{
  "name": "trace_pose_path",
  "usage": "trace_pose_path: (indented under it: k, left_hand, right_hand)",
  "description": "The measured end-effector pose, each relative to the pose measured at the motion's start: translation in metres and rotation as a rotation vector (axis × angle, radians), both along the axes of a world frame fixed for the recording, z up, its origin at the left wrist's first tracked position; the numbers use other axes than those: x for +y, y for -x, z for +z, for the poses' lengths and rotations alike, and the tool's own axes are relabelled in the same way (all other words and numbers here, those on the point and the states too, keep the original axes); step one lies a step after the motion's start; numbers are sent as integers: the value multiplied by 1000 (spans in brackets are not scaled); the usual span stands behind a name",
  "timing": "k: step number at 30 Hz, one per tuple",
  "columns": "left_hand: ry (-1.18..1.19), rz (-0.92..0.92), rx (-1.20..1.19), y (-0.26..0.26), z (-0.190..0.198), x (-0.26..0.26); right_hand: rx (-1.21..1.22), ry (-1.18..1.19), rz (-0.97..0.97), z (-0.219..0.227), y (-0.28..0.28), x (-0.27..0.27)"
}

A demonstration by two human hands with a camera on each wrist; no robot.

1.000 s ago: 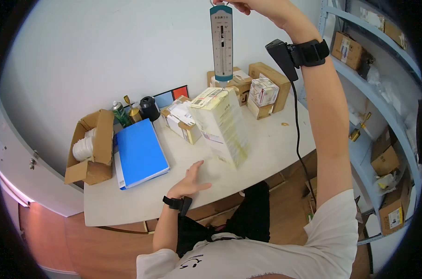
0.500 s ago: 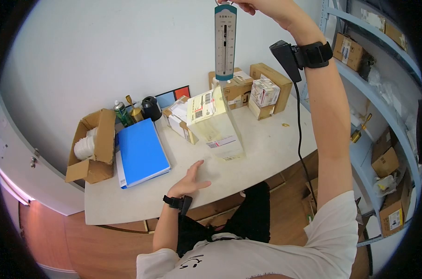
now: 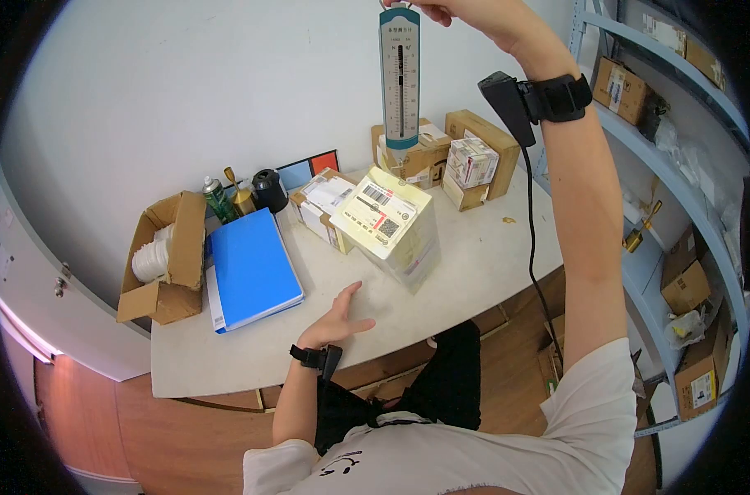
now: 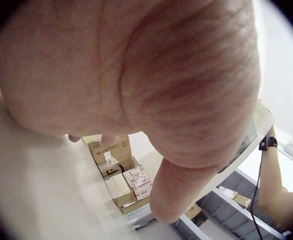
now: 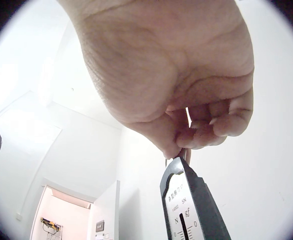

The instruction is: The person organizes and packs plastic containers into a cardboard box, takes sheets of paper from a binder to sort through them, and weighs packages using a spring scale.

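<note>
My right hand (image 5: 171, 75) pinches the ring at the top of a spring scale (image 3: 400, 78), which hangs upright with a teal frame. Below the scale a pale, tape-wrapped box (image 3: 389, 223) hangs tilted, its labelled face turned up; the link between them is hard to make out. Whether the box's lower end touches the table cannot be told. My left hand (image 3: 335, 322) is near the table's front edge, fingers spread and apart from the box; in the left wrist view its palm (image 4: 126, 75) fills the upper part.
A blue folder (image 3: 255, 268) and an open carton (image 3: 172, 256) with white rolls lie at the left. Behind are a spray can (image 3: 218, 200), a black container (image 3: 267, 191) and several cartons (image 3: 494, 153). Metal shelving (image 3: 688, 157) stands at the right; a black cable (image 3: 530, 239) hangs by the right arm.
The hanging box has rotated and tipped, bringing its labelled face into view. The scale and right hand have shifted slightly to the right. My left hand stays nearly still.
</note>
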State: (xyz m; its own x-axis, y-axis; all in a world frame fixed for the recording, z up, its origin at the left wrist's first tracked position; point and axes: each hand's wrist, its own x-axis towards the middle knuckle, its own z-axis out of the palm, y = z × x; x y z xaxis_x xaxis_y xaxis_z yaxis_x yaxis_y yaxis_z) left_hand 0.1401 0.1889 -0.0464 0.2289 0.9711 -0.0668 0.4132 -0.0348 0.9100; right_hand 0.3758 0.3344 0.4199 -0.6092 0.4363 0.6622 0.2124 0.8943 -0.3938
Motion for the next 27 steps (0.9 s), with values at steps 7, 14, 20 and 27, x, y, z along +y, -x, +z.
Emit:
trace_pose_path:
  k: [7,14,20,27]
  left_hand:
    - [-184,125,-71,-14,-8,5]
    - [-546,509,-125,-76,59,3]
    - [-851,757,-167,-102,94,27]
    - [-954,786,-174,-56,101,29]
  right_hand:
    - [0,5,0,-1,3,-3]
    - [40,31,21,-12,14,0]
    - [161,98,117,-32,21,-10]
    - [220,132,298,-93,-31,11]
